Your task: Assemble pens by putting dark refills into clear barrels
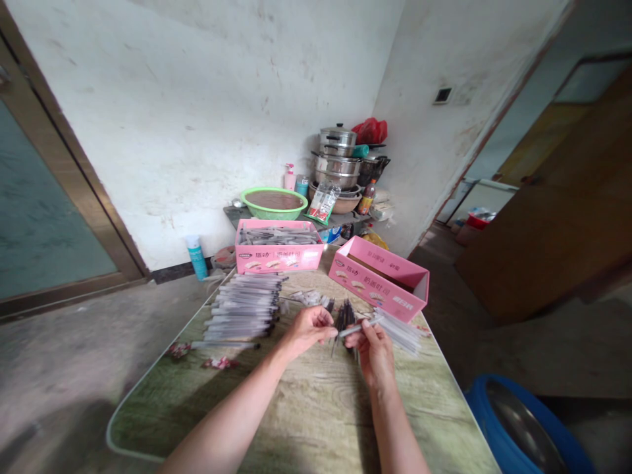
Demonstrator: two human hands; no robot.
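Right hand pinching a slim clear pen tube between thumb and fingers, tube lying roughly level and pointing left. Left hand closing its fingertips just at the tube's left end, pinching something too small to make out, possibly a refill or cap. Both grips pressed together, not spread. Hands hovering just above the desk, over a small cluster of dark thin parts.

Doing it well, as a judgement: keeping the tube steady in the right grip, lining the small piece up straight with the bore before pushing, holding near the ends so nothing bends, working low over the desk so a dropped part stays close.

Lying just right of the right hand: a loose fan of clear tubes. Sitting left of the left hand: a big stacked pile of finished-looking pens, near but not touching. Standing behind: a pink box filled with more pens, and a second pink box, tilted, mostly empty. Scattered small wrappers at the desk's left edge. Further back: green basin, stacked steel pots. Blue bin sitting on the floor at lower right.
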